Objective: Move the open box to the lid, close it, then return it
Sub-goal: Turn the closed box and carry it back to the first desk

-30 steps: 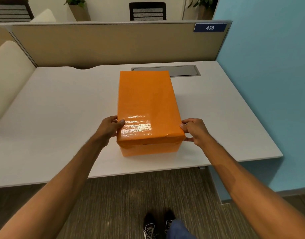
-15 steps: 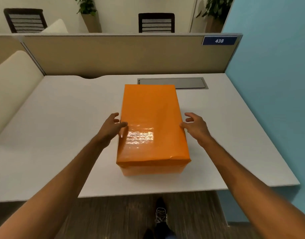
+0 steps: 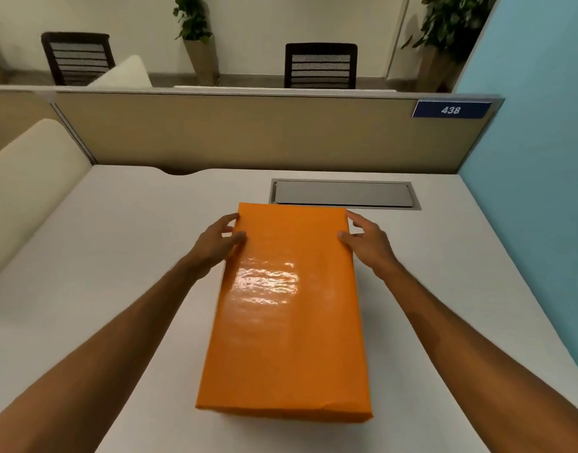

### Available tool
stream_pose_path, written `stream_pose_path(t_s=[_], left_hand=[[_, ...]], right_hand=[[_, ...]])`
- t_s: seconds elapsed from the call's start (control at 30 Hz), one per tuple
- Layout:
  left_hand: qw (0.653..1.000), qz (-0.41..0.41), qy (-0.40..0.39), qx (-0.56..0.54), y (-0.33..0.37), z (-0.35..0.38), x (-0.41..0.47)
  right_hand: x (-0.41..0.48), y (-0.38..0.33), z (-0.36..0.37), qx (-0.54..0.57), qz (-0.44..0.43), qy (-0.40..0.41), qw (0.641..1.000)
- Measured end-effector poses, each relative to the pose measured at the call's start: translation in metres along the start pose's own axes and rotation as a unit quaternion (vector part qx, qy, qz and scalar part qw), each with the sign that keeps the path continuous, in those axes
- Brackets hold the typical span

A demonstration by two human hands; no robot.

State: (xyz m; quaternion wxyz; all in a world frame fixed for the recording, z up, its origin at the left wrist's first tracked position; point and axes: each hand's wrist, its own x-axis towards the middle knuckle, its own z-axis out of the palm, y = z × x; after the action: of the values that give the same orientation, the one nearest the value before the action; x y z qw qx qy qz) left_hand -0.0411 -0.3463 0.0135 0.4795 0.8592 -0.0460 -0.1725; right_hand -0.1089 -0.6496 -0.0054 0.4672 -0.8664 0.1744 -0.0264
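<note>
Looking down from the near edge, I see the orange box lying lengthwise on the white table, its lid already seated flush all the way along, so I judge the closing is nearly done and what is left is firming the far end before carrying it back. My forearms run up either side of it. My left hand rests at the far left corner, fingers loosely spread, thumb touching the top edge, the other fingertips against the side. My right hand mirrors it at the far right corner, fingers also spread and only lightly in contact, not gripping anything.

To do this well, I think I should press both far corners down evenly, since a lid pushed on one side can tilt and jam. The wrapping looks glossy and probably slippery, so for the carry I would put my palms flat on the long sides, low down on the box itself and not on the lid, which might lift off.

Beyond the box sits a grey cable hatch in the table, then the beige partition.
</note>
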Motion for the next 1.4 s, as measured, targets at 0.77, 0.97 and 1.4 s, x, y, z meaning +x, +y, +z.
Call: stream_pose_path(t_s=[0.77, 0.97, 1.4], left_hand=[[0.988, -0.066, -0.001, -0.142, -0.018, 0.003, 0.035], [0.992, -0.054, 0.001, -0.115, -0.011, -0.002, 0.034], [0.991, -0.017, -0.054, -0.125, -0.040, -0.004, -0.027]], right_hand=[[0.036, 0.011, 0.016, 0.041, 0.022, 0.045, 0.998], [0.033, 0.008, 0.012, 0.036, 0.020, 0.033, 0.999], [-0.036, 0.027, 0.013, 0.070, 0.059, 0.049, 0.995]])
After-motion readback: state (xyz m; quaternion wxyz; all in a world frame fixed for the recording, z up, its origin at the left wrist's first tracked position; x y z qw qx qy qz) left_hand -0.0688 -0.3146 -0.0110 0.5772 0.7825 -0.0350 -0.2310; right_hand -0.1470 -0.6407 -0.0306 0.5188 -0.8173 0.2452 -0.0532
